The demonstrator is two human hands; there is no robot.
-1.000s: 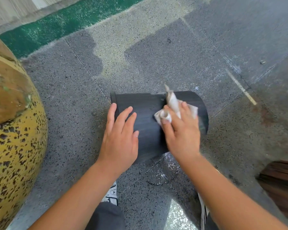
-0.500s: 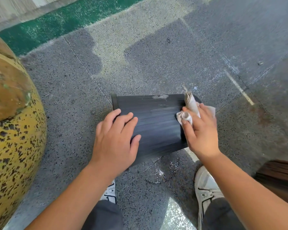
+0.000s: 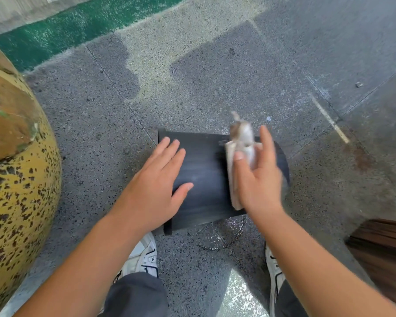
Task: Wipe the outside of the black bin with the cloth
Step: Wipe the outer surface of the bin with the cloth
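Observation:
The black bin (image 3: 204,175) lies on its side on the speckled grey floor, its rim to the left. My left hand (image 3: 156,186) rests flat on the bin's left part, fingers spread, holding nothing. My right hand (image 3: 258,179) presses a crumpled white cloth (image 3: 240,145) against the bin's right part; thumb and fingers are loosely around the cloth, and the hand is motion-blurred. Part of the cloth sticks up past the fingertips. The bin's right end is hidden behind this hand.
A large yellow, black-speckled round object (image 3: 16,191) fills the left edge. A brown wooden thing (image 3: 384,252) sits at the lower right. My two white shoes (image 3: 144,257) stand just below the bin. A green strip (image 3: 78,26) runs along the far floor.
My right hand has swept the cloth from the bin's right edge back toward its middle. My left hand has flattened and spread on the bin, which has turned slightly.

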